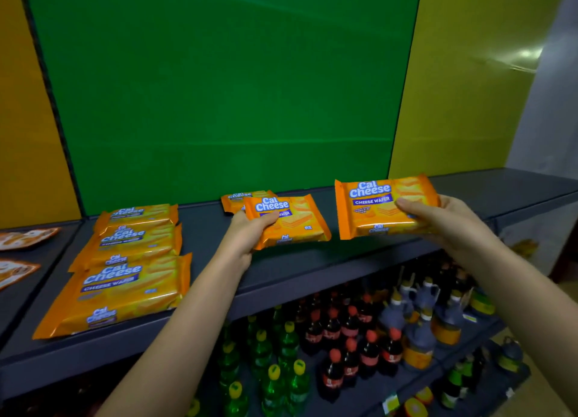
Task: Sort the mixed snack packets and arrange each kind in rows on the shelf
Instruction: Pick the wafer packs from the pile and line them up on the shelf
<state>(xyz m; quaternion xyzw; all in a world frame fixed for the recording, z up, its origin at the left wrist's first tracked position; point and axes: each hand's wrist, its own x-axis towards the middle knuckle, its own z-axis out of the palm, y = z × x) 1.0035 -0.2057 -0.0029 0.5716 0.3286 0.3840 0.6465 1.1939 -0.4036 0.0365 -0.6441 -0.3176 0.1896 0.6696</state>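
Two wafer packs are in the air over the shelf (312,269), one in each hand. The left hand (247,235) is closed on the small pack (289,221), thumb on its face, fingers underneath at its lower left corner; the pack sticks out from the hand toward 2 o'clock, its long axis tilted a little, right end lower. The right hand (438,216) grips the big pack (386,205) by its right end, thumb on top; that pack runs from the hand toward 9 o'clock, long axis nearly level, side to side. The two packs sit near each other but apart. Another small pack (234,199) lies flat at the back of the shelf, just behind the held one, at about 11 o'clock from the left hand, partly hidden by it. A row (125,260) of three big packs lies at 9 o'clock, running front to back, well apart from the right hand. So, as I judge it, the left hand is nearer its mate: a short push back and down. The big pack must cross leftward to join its row, or start a new one where it hangs.
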